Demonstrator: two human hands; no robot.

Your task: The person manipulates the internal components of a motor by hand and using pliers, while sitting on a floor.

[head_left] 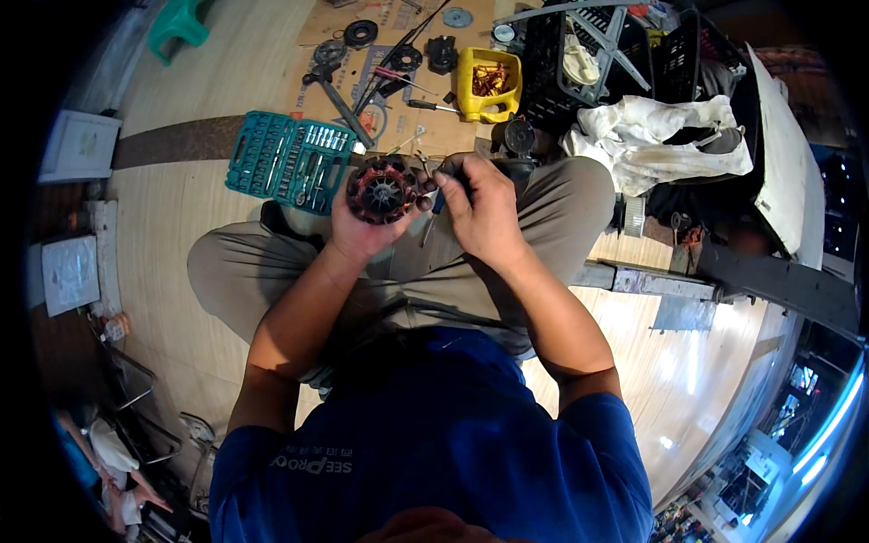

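Observation:
My left hand (359,228) is wrapped round a dark ribbed motor part (382,190), round, with reddish copper windings and a spoked centre, held face up above my lap. Just to its right, my right hand (480,208) is closed on a small metal tool (424,163) at the part's edge, perhaps pliers; its exact shape is hard to make out. A thin shaft with a blue handle (438,204) shows below those fingers, partly hidden. Beyond both hands lies an open teal socket set (262,154).
Cardboard (321,27) bears black discs (360,33), screwdrivers (433,105) and a long tool (348,113). A yellow container of copper pieces (471,63), black crates (543,86) and white cloth (615,136) are at right. A green stool (181,25) stands far left; a metal rail (670,281) crosses the right.

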